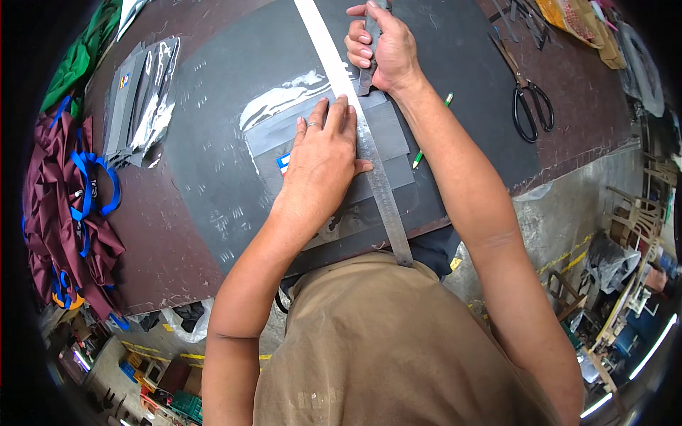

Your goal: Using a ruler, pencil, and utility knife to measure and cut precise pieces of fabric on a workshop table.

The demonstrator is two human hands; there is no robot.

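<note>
My left hand (323, 153) lies flat, fingers spread, on a stack of grey sheets (389, 131) and presses against a long metal ruler (380, 184) that runs from the table's near edge toward the far side. My right hand (380, 46) is closed around a grey knife-like cutting tool (365, 82), its tip resting on the sheets beside the ruler. The sheets lie on a dark cutting mat (213, 163). A white strip (320, 35) continues past the ruler's line.
A pile of grey sheets in clear wrap (138, 99) lies at the left. Maroon cloth with blue straps (67, 206) hangs off the left edge. Black scissors (529, 99) and a green pencil (419, 156) lie at the right. The brown table (582, 106) ends near my torso.
</note>
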